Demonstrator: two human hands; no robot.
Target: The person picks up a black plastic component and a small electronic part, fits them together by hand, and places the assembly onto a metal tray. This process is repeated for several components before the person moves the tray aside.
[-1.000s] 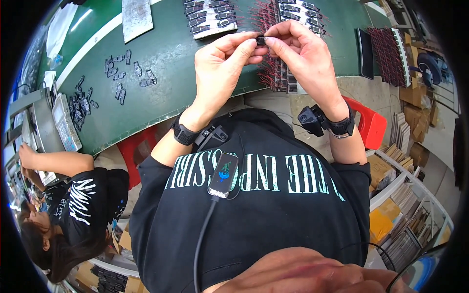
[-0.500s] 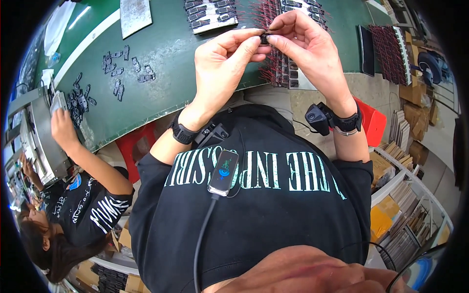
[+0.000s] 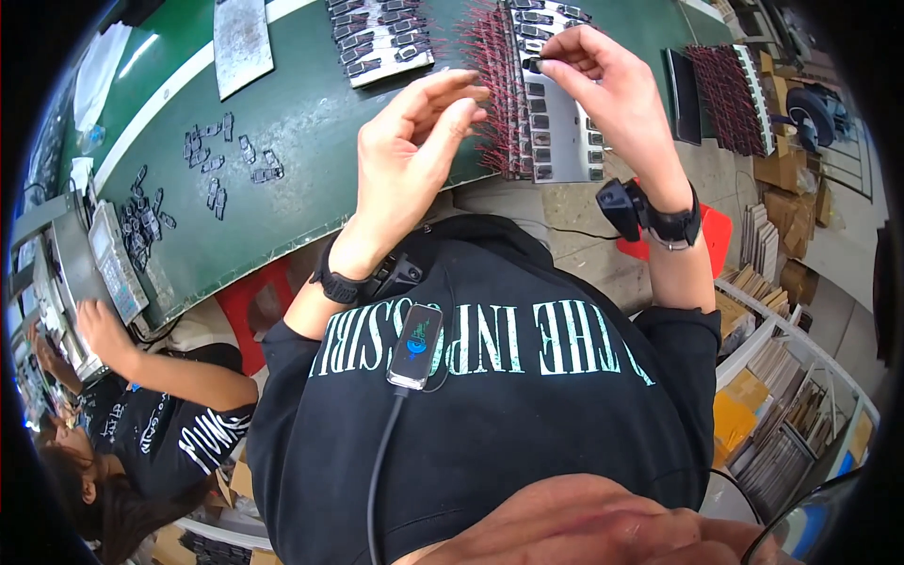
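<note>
Hands had parted since the last frame. Half a second back, both pinched one small black part [image 3: 533,65] between them; now only the right hand had it.

Right hand [image 3: 539,65]: narrow, thumb and index closed on the part, out over the left column of the white board [image 3: 565,155]. Couldn't tell if the part was touching the board. Left hand [image 3: 478,94]: nothing in it, fingers half curled, thumb apart from them, hanging left of the board, near the red wires [image 3: 485,80] that fanned off its left edge.

More of the board showed than before, now the hands were off its near end: black parts down the left column, a few at the right edge, bare white between.

Rest of the green table [image 3: 292,193] unchanged: second loaded board [image 3: 391,77] far and left of the first, metal plate [image 3: 242,47] farther left, loose black parts [image 3: 247,148] scattered nearer, heap of the same [image 3: 138,240] at far left. Black tray [image 3: 684,99] sat off to the right.

Co-worker's hand [image 3: 105,331] had dropped off the keypad panel [image 3: 115,264] to its near side.
</note>
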